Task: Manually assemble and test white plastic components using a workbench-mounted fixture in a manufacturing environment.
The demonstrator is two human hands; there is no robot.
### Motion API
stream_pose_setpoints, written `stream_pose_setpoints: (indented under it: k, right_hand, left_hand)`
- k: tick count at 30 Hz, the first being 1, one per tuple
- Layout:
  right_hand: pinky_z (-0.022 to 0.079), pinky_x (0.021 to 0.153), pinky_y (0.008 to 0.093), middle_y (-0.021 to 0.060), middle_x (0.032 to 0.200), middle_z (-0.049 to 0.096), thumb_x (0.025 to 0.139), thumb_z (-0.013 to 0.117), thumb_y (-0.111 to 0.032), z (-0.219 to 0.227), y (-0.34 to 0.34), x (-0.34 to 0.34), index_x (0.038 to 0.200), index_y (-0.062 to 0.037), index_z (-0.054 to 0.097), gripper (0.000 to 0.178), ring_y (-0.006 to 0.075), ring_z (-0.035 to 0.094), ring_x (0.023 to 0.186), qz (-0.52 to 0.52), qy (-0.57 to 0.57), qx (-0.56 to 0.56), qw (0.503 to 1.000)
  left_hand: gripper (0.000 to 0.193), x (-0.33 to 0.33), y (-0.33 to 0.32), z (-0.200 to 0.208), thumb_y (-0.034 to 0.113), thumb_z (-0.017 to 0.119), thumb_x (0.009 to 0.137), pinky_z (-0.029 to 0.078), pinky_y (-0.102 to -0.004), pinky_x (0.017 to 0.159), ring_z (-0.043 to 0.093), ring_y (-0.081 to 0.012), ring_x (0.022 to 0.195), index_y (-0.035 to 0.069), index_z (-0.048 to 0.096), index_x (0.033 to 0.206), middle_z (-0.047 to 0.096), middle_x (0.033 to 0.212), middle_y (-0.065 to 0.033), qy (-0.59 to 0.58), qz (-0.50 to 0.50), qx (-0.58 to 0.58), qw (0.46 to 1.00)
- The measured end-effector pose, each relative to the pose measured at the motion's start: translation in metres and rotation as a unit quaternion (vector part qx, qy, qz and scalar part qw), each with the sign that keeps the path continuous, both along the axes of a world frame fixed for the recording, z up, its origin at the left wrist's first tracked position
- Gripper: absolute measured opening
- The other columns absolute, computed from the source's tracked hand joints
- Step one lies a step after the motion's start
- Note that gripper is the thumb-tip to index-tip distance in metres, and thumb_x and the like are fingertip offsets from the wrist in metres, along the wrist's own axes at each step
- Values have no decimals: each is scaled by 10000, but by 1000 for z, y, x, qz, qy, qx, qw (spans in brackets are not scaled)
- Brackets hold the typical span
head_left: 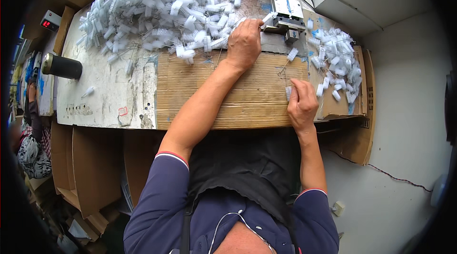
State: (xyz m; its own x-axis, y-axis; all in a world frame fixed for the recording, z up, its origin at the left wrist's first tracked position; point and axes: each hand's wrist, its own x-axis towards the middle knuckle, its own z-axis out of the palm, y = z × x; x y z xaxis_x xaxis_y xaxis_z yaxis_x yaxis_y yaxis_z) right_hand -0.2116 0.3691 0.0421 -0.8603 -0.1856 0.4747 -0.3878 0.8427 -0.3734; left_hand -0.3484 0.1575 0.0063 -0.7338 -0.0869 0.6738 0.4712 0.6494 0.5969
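Observation:
My left hand [245,44] reaches up to a small metal fixture [287,9], its fingers pinched together. From its fingertips a small white bristle brush [270,17] points toward the fixture's left side. Closer to me, my right hand [303,104] is closed in a pinch over the cardboard work surface [214,97]. White bristles of another small brush [288,93] show beside its fingertips, while its wire is mostly hidden. Between the right hand and the fixture lies a loose brush [292,54] with a looped wire end.
A large heap of white wire brushes [157,11] covers the far left and middle of the table. A smaller pile [338,59] sits at the right by a cardboard edge. A dark cylindrical flask [62,66] lies at the left. Another person [34,154] is at far left.

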Motion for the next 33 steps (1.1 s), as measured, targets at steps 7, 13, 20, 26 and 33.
stream_pose_setpoints:
  k: [7, 13, 20, 26, 33]
  right_hand:
    - [566, 787, 395, 84, 1078, 642, 788, 655, 92, 18, 6, -24, 1040, -78, 738, 315, 288, 636, 995, 136, -29, 95, 986]
    - [530, 685, 392, 80, 924, 656, 842, 699, 13, 20, -1, -36, 883, -57, 706, 82, 279, 636, 854, 141, 12, 74, 987]
    - [509, 642, 433, 137, 739, 662, 867, 686, -86, 10, -37, -80, 725, -46, 639, 154, 332, 652, 706, 15, 25, 33, 999]
    - [554, 675, 467, 176, 784, 728, 903, 602, -217, 4, -46, -110, 729, -43, 683, 259, 361, 714, 712, -121, -40, 70, 989]
    - [563, 680, 479, 192, 750, 722, 881, 609, -225, 8, -54, -122, 728, -53, 707, 250, 380, 715, 695, -145, -57, 76, 985]
  left_hand:
    - [112, 3, -5, 1, 34, 631, 950, 561, -423, 781, 693, -333, 897, 39, 647, 1061, 686, 962, -135, 3, -4, -2, 1000]
    - [182, -3, -6, -6, 37, 622, 1002, 576, -415, 689, 741, -327, 808, 22, 588, 1181, 741, 930, -141, -28, 1, 106, 994]
    - [245, -2, -7, -2, 43, 627, 1003, 575, -411, 693, 744, -308, 797, 29, 581, 1244, 757, 915, -113, -17, 8, 88, 996]
    - [161, -4, -6, -2, 49, 629, 997, 571, -413, 746, 731, -304, 858, 34, 649, 1157, 749, 921, -107, 13, 22, 72, 997]
    - [119, -5, -5, -3, 58, 647, 985, 568, -410, 738, 727, -316, 843, 36, 651, 1102, 738, 908, -105, 10, 27, 83, 996]
